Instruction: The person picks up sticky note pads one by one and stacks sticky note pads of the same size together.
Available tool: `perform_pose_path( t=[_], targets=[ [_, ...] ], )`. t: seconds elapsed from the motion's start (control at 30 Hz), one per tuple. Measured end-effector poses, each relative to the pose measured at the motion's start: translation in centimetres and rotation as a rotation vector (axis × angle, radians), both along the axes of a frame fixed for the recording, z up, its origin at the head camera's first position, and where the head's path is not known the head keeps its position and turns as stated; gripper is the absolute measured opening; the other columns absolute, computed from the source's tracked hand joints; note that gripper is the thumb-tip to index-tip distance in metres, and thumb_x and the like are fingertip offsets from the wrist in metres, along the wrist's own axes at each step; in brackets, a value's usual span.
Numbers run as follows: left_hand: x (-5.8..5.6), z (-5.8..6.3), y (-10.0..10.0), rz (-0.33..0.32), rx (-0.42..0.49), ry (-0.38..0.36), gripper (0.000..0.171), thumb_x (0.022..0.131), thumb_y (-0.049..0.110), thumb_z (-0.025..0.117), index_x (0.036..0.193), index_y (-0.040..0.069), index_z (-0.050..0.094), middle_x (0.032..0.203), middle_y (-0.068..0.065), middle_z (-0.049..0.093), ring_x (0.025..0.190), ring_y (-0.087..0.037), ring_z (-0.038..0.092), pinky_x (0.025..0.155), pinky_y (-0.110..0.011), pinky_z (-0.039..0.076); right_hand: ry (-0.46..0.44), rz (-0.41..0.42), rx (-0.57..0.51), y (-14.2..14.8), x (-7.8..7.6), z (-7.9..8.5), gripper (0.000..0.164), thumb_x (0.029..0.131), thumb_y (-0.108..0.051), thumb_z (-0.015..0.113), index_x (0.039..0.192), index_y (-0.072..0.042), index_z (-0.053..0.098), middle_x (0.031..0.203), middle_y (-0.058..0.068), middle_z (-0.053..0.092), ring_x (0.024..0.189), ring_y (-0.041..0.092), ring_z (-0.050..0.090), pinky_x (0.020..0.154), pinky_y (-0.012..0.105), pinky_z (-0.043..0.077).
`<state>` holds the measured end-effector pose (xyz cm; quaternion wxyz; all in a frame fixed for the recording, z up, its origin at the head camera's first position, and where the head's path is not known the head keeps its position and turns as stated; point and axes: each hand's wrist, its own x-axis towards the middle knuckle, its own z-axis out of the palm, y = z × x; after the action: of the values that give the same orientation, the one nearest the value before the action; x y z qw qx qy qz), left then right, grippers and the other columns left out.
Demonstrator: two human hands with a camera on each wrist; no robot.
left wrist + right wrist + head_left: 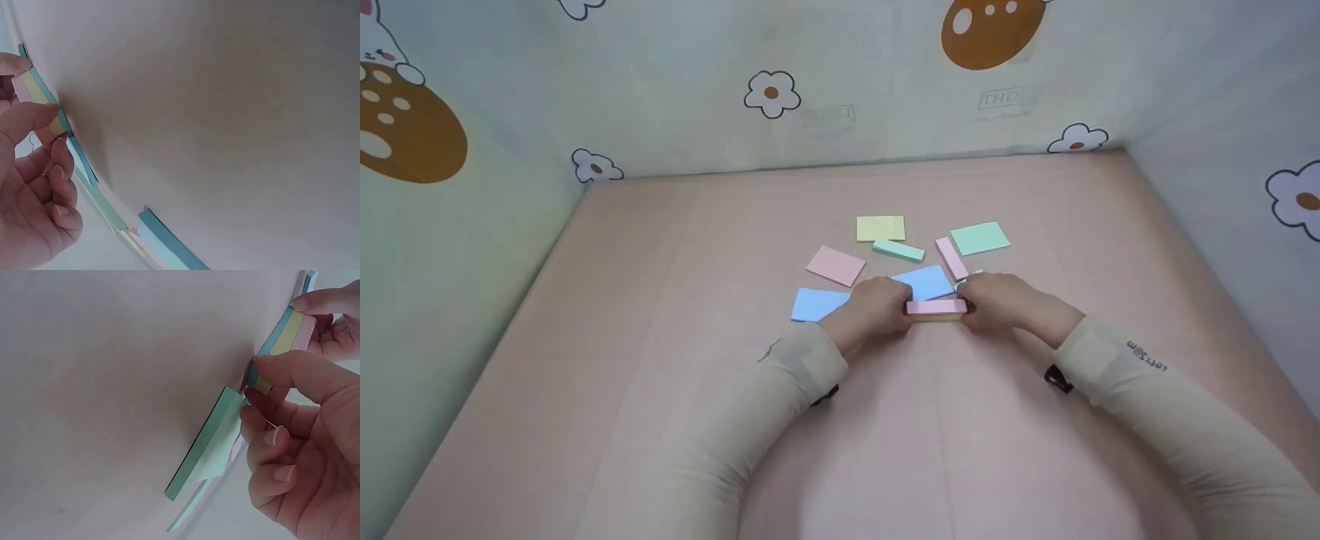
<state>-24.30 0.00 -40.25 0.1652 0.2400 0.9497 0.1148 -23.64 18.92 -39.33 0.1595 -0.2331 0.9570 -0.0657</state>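
Note:
Both hands hold a small stack of flat pastel blocks between them, a pink block (936, 307) on top. Beneath it the right wrist view shows a yellow block (288, 336) and a blue block (274, 338) at the bottom. My left hand (876, 304) pinches the stack's left end with thumb and fingers; my right hand (1001, 300) pinches the right end. Just behind the stack lies another blue block (924, 281). A blue block (814, 304) at the left is partly covered by my left hand. Beyond my right hand, a pale green block is mostly hidden.
Farther back on the pink table (697, 300) lie a pink block (835, 265), a yellow block (880, 228), a narrow-looking green block (898, 250), a narrow-looking pink block (952, 259) and a green block (979, 238). Patterned walls (675, 97) border the table's back and sides.

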Motion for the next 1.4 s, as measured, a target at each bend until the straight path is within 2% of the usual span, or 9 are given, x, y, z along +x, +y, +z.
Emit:
perform_pose_path(
  t=[0.17, 0.43, 0.7, 1.03, 1.17, 1.3, 1.4],
  targets=[
    [-0.1, 0.1, 0.1, 0.007, -0.012, -0.028, 0.023, 0.084, 0.023, 0.062, 0.104, 0.012, 0.062, 0.083, 0.000, 0.059, 0.080, -0.016, 0.052, 0.072, -0.026, 0.043, -0.019, -0.006, 0.003, -0.1, 0.0, 0.0, 0.012, 0.080, -0.009, 0.063, 0.089, -0.002, 0.062, 0.068, 0.005, 0.048, 0.064, 0.019, 0.045, 0.056, 0.028, 0.034],
    [-0.1, 0.1, 0.0, -0.006, -0.001, -0.027, 0.021, 0.084, 0.022, 0.062, 0.102, 0.011, 0.062, 0.083, -0.001, 0.059, 0.079, -0.017, 0.052, 0.073, -0.027, 0.043, -0.014, -0.010, -0.003, -0.2, 0.1, 0.0, 0.014, 0.080, -0.010, 0.063, 0.092, -0.003, 0.062, 0.069, 0.005, 0.050, 0.065, 0.019, 0.046, 0.057, 0.028, 0.035],
    [-0.2, -0.2, -0.1, -0.059, -0.028, 0.045, 0.018, 0.083, 0.019, 0.060, 0.097, 0.008, 0.064, 0.084, -0.003, 0.064, 0.075, -0.017, 0.051, 0.071, -0.027, 0.043, 0.060, 0.046, 0.004, 0.0, 0.2, -0.1, 0.005, 0.078, -0.008, 0.061, 0.078, -0.003, 0.059, 0.063, 0.003, 0.046, 0.061, 0.018, 0.041, 0.055, 0.028, 0.033],
    [-0.1, 0.0, -0.1, -0.029, 0.002, 0.020, 0.021, 0.082, 0.020, 0.062, 0.100, 0.009, 0.063, 0.083, -0.002, 0.061, 0.076, -0.018, 0.052, 0.071, -0.027, 0.042, 0.023, 0.013, 0.014, 0.0, 0.2, 0.0, 0.008, 0.079, -0.008, 0.062, 0.084, -0.002, 0.060, 0.065, 0.004, 0.047, 0.063, 0.019, 0.043, 0.055, 0.028, 0.033],
    [-0.1, 0.2, -0.3, -0.029, 0.005, 0.021, 0.024, 0.081, 0.021, 0.063, 0.102, 0.010, 0.061, 0.083, -0.001, 0.060, 0.077, -0.017, 0.051, 0.072, -0.028, 0.042, -0.009, -0.018, 0.016, 0.0, 0.4, 0.3, 0.015, 0.079, -0.007, 0.061, 0.093, 0.000, 0.061, 0.073, 0.007, 0.052, 0.066, 0.020, 0.046, 0.056, 0.028, 0.036],
    [-0.2, 0.3, -0.9, 0.016, 0.034, -0.019, 0.030, 0.080, 0.023, 0.062, 0.107, 0.010, 0.057, 0.088, -0.002, 0.058, 0.080, -0.018, 0.050, 0.072, -0.029, 0.042, -0.014, -0.045, 0.023, 0.4, 0.7, 1.0, 0.027, 0.079, -0.007, 0.062, 0.104, 0.003, 0.060, 0.084, 0.010, 0.056, 0.070, 0.021, 0.047, 0.060, 0.030, 0.039],
    [-0.3, 0.5, -1.5, 0.059, 0.052, -0.055, 0.028, 0.080, 0.022, 0.060, 0.104, 0.010, 0.058, 0.089, -0.002, 0.058, 0.081, -0.019, 0.050, 0.071, -0.029, 0.042, 0.008, -0.050, 0.023, 1.0, 0.9, 1.5, 0.030, 0.078, -0.006, 0.064, 0.106, 0.004, 0.061, 0.088, 0.011, 0.058, 0.073, 0.021, 0.049, 0.064, 0.033, 0.043]
  ],
)
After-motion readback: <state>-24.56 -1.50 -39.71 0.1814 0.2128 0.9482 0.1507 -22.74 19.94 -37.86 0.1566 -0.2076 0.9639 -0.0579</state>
